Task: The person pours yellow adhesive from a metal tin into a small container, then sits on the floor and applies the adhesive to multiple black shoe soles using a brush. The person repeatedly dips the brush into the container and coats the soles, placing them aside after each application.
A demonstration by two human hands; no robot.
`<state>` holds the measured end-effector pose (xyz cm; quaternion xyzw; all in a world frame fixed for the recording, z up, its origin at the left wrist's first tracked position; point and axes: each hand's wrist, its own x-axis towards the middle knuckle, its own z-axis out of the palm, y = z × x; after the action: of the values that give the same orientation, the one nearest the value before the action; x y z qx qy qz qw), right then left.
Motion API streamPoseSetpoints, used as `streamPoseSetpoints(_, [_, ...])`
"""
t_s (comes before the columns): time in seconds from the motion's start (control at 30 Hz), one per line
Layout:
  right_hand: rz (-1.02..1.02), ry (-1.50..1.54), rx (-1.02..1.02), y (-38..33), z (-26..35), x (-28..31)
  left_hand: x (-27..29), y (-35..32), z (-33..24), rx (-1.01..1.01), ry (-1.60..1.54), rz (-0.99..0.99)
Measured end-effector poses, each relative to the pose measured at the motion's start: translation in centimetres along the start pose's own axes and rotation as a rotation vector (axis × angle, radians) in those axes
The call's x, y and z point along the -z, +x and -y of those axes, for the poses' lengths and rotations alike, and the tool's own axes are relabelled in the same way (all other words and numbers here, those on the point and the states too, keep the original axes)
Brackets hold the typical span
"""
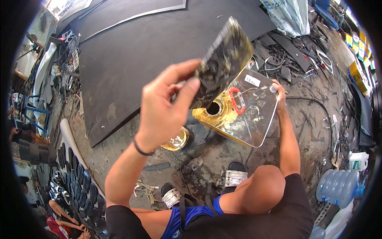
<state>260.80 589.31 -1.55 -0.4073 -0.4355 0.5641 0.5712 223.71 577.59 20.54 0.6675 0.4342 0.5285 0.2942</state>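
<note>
The glue jug (242,113) and small tin (177,139) are crowding the floor (159,159) before my feet; the black sheet (143,55) beyond is lying open.

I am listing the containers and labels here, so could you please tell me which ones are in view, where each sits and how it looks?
Tin can: on the floor at centre, steadied by the right hand; flat, rectangular, yellow, red ring handle.
Label: on the can's top face; small white rectangle.
Water jug: lower right; round, clear blue.
Small jug: right edge; white, with a green label.
Plastic bag: top; clear, printed.
</note>
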Motion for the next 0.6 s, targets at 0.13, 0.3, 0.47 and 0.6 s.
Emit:
streamPoseSetpoints(0.13, [-0.018,0.038,-0.004,0.5,-0.5,0.9,2.3,2.9,-2.1,0.085,-0.222,0.026])
streamPoseSetpoints(0.3, [-0.022,0.034,-0.007,0.5,-0.7,0.4,6.6,0.4,-0.8,0.258,0.137,0.208])
streamPoseSetpoints(0.47, [-0.028,0.013,0.0,0.6,-1.6,0.4,4.9,-3.6,1.8,-0.05,0.576,0.322])
streamPoseSetpoints(0.6, [-0.059,0.054,-0.002,1.0,-2.7,2.8,2.3,-5.3,1.4,-0.163,0.696,0.515])
